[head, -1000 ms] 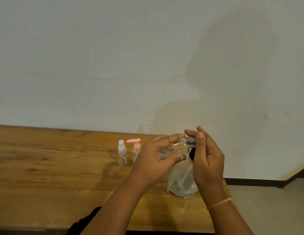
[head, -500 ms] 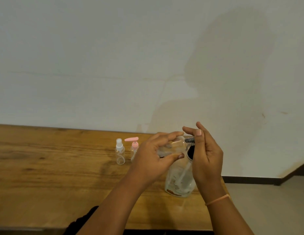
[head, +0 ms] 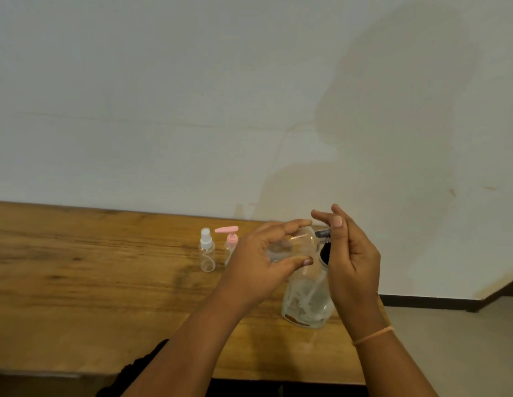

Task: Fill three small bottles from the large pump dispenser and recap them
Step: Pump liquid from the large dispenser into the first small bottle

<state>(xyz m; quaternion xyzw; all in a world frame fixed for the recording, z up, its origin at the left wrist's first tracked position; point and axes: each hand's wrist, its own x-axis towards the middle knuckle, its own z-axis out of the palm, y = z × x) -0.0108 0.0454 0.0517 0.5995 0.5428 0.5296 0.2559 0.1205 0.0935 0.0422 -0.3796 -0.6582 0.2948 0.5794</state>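
Pump head of large dispenser mostly behind right hand; only the nozzle tip shows. Small clear bottle blurred under the fingers of left hand; fill level unreadable. Pink-pump bottle partly hidden by that hand. Forearms cut off at near edge, table at left.

A wooden table stands against a pale wall above dark skirting.

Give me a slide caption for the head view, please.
Left hand holds a small clear bottle at the large pump dispenser nozzle; right hand rests on its pump.
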